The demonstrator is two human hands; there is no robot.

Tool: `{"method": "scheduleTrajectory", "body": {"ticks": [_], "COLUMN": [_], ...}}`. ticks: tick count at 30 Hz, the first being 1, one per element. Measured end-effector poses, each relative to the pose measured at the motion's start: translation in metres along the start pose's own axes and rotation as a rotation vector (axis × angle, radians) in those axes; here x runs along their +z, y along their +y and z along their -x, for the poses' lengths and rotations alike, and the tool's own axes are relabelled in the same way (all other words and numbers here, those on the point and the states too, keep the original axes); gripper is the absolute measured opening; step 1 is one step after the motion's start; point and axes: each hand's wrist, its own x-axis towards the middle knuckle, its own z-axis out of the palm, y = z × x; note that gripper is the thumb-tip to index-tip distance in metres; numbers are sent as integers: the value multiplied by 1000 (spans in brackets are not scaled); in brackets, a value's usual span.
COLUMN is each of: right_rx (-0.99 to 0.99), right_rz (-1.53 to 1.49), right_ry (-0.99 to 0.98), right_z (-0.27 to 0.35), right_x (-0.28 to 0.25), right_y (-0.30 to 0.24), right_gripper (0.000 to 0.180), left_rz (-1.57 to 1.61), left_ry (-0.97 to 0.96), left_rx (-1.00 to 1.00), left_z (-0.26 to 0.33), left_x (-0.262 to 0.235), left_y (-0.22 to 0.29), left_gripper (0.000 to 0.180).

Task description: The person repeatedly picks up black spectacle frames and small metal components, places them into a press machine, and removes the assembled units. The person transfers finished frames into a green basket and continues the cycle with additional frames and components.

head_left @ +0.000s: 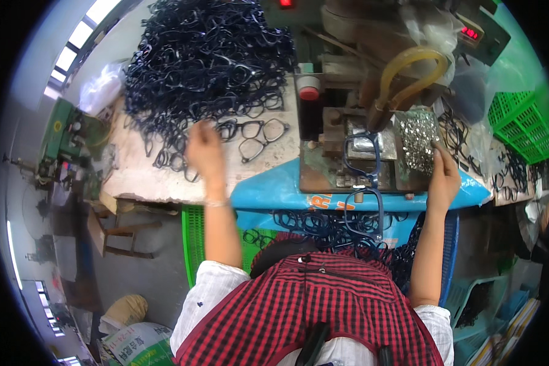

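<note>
A dark blue eyeglass frame (pixel 378 212) sits at the front of a small bench machine (pixel 314 168), one rim over its metal block and the other hanging past the near edge. My right hand (pixel 445 178) is at the right side of a tray of small shiny metal pieces (pixel 416 141). Its thumb and fingertips are pressed together; whatever they pinch is too small to make out. My left hand (pixel 205 152), smeared by motion, is over the near edge of a big heap of dark eyeglass frames (pixel 207 67). Beside it lie a few loose frames (pixel 251 139).
A yellow hose (pixel 409 58) loops above the machine. Blue plastic sheeting (pixel 268 186) covers the worktop's front edge, with more frames (pixel 317 224) below at my lap. A green crate (pixel 521 125) stands at the right; a wooden stool (pixel 125 238) is on the left floor.
</note>
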Motion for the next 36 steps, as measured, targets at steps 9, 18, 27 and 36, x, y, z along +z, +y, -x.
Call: {"method": "scheduleTrajectory", "body": {"ticks": [9,18,27,36], "right_rx": [85,-387,-231,-388], "right_rz": [-491,-213,-479,301], "right_ry": [-3,-211,-246,-241], "right_z": [-21,5,22,-8], "right_x": [36,73,87,27], "right_y": [-2,-100,-106,-74], "right_gripper": [15,25,58,36], "left_rz": [-455,849,1283,899], "left_ry": [-179,-180,-348,-470], "left_rx": [-370,7,480,1109], "left_z": [-21,18,21,56], "left_x": [-10,-6,-39,-55], "left_y": [-174,72,191,185], "left_gripper": [47,27,17,22]}}
